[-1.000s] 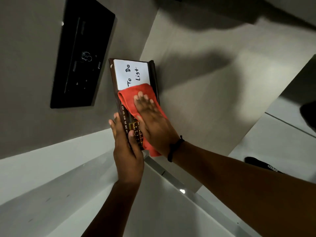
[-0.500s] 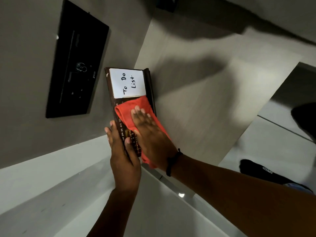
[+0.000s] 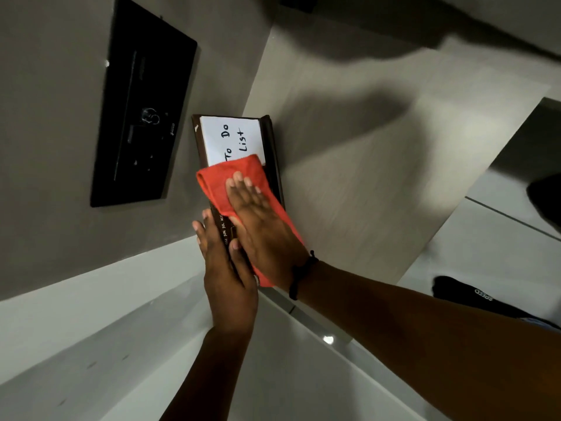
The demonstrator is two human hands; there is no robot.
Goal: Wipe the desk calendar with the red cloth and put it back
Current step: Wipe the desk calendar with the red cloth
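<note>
The dark brown desk calendar (image 3: 271,153) is held up in front of me, with a white "To Do List" card (image 3: 233,138) on its upper part and month labels along its left edge. My left hand (image 3: 226,268) grips its lower left edge from below. My right hand (image 3: 261,220) lies flat with fingers spread on the red cloth (image 3: 218,180), pressing it against the calendar's face. The cloth covers the middle of the calendar and the lower edge of the card, and hangs out below my right wrist.
A black rectangular panel (image 3: 142,110) hangs on the grey wall to the left of the calendar. A white ledge (image 3: 91,296) runs below it. Pale floor tiles (image 3: 364,183) lie to the right, with a black shoe (image 3: 473,296) at the lower right.
My right hand slid the red cloth down the calendar face, then back up over the lower edge of the card. My left hand kept its grip on the calendar.
</note>
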